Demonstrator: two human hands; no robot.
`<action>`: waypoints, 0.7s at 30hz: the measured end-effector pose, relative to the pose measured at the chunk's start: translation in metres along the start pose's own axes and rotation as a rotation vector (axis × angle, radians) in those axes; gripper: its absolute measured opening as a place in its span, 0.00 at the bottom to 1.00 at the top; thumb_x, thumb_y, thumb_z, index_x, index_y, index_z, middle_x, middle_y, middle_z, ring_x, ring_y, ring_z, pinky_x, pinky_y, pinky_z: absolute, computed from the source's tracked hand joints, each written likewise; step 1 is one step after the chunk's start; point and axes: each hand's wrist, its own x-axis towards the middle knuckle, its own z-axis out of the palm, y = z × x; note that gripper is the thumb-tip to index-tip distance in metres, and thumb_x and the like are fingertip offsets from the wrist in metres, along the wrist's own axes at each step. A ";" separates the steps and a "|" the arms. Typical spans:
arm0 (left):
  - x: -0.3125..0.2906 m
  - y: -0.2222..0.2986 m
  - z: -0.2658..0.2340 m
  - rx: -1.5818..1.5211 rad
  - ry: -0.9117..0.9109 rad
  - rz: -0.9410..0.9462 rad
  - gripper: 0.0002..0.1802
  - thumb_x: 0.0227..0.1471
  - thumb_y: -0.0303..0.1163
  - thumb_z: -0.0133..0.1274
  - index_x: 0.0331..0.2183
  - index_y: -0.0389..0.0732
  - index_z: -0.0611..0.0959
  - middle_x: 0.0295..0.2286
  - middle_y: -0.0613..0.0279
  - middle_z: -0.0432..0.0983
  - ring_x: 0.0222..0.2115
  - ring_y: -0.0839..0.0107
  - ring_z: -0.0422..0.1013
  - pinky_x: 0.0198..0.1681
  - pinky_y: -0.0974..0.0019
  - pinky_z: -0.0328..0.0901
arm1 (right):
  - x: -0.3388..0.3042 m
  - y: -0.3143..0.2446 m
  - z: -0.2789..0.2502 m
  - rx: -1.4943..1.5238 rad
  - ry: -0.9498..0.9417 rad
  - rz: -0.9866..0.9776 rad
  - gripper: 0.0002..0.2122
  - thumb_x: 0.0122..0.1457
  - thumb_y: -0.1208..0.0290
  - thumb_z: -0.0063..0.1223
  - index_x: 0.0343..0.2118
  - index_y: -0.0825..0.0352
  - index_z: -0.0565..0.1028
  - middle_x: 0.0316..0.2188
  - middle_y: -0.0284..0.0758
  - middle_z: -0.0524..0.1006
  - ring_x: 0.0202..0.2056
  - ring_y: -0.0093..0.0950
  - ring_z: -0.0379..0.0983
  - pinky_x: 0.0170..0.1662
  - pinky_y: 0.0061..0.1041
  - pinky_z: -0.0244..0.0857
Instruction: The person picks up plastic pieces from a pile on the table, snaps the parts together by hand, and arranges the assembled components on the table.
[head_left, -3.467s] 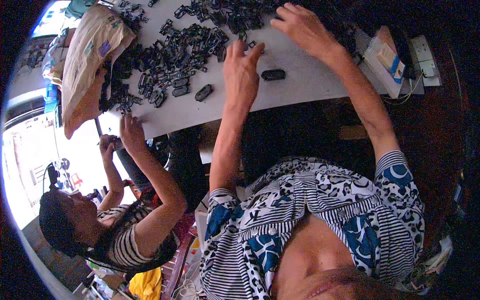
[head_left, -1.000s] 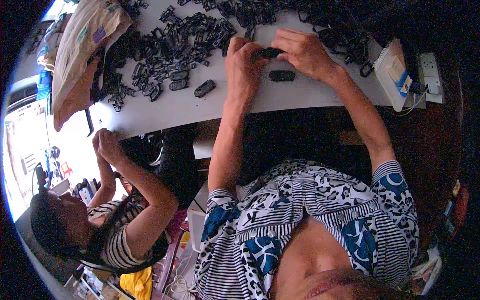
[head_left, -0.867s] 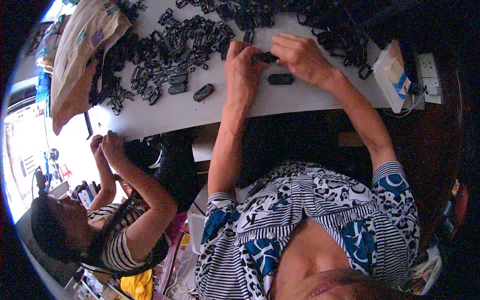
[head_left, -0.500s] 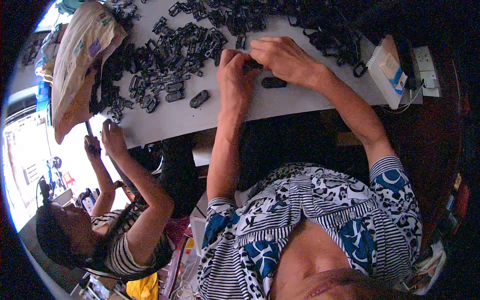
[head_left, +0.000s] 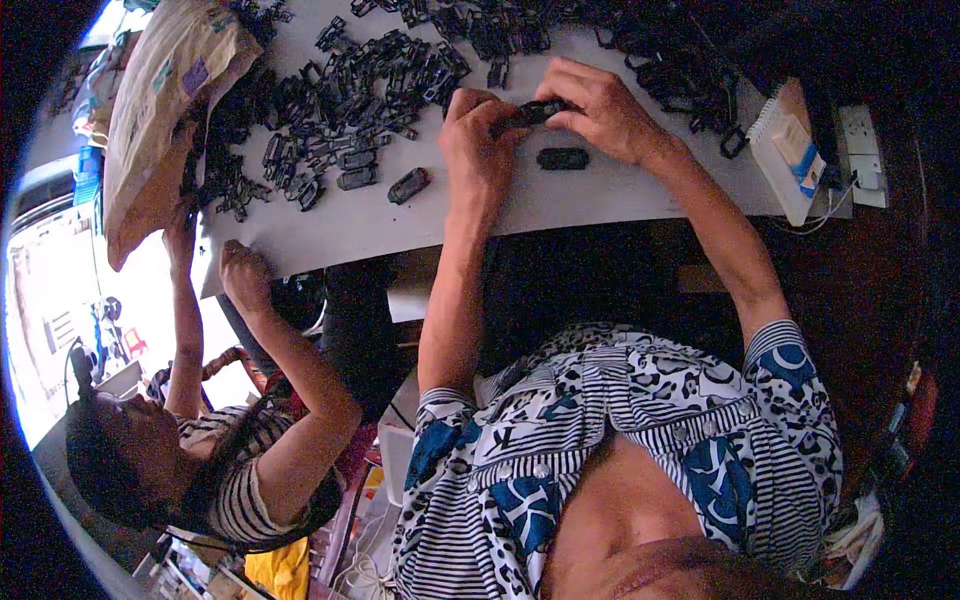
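Note:
Between my two hands is a small black plastic part (head_left: pixel 538 112), held just above the white table. My left hand (head_left: pixel 475 138) is closed around its left end, with the fingertips partly hidden. At the other end, my right hand (head_left: pixel 598 108) pinches it between thumb and fingers. Just below my right hand, an oblong black plastic piece (head_left: pixel 562 159) lies flat on the table. Another similar black piece (head_left: pixel 408 186) rests to the left of my left wrist. Whether the held part is one piece or two pressed together, I cannot tell.
A large heap of black plastic frames (head_left: pixel 370 90) spreads over the table (head_left: pixel 440 222). More black parts (head_left: pixel 685 85) lie at the right. A spiral notebook (head_left: pixel 790 150) and a white power strip (head_left: pixel 865 150) are at the right edge. A pale sack (head_left: pixel 165 110) and a co-worker (head_left: pixel 250 430) are at the left.
My hands have moved slightly apart, the right one rightward, so the black part shows between them. At the left, the co-worker's one hand has reached up to the sack's lower edge.

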 end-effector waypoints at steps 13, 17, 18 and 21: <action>-0.002 -0.008 0.002 0.003 -0.013 -0.001 0.19 0.26 0.19 0.64 0.30 0.36 0.82 0.32 0.55 0.71 0.34 0.58 0.70 0.36 0.62 0.66 | 0.003 -0.002 0.000 -0.224 0.029 -0.067 0.14 0.43 0.73 0.61 0.36 0.68 0.74 0.37 0.38 0.73 0.40 0.37 0.72 0.42 0.31 0.67; 0.000 -0.008 0.001 0.009 0.003 0.041 0.20 0.25 0.19 0.65 0.30 0.36 0.82 0.32 0.55 0.71 0.34 0.57 0.70 0.37 0.62 0.66 | -0.001 0.000 0.001 -0.219 0.077 -0.052 0.14 0.43 0.73 0.61 0.36 0.67 0.75 0.36 0.38 0.72 0.39 0.38 0.72 0.41 0.32 0.67; 0.000 -0.009 0.001 0.008 0.013 0.054 0.21 0.25 0.19 0.65 0.30 0.36 0.81 0.32 0.55 0.71 0.34 0.56 0.70 0.37 0.62 0.66 | 0.000 -0.004 -0.001 -0.244 0.046 -0.028 0.15 0.43 0.72 0.61 0.36 0.67 0.75 0.37 0.38 0.73 0.39 0.38 0.72 0.41 0.32 0.67; 0.001 -0.013 0.002 0.028 0.015 0.034 0.21 0.24 0.19 0.65 0.30 0.36 0.81 0.32 0.55 0.71 0.35 0.56 0.69 0.37 0.62 0.66 | 0.003 -0.012 -0.002 -0.275 -0.015 0.002 0.15 0.43 0.72 0.61 0.36 0.67 0.75 0.36 0.37 0.73 0.39 0.38 0.72 0.40 0.32 0.68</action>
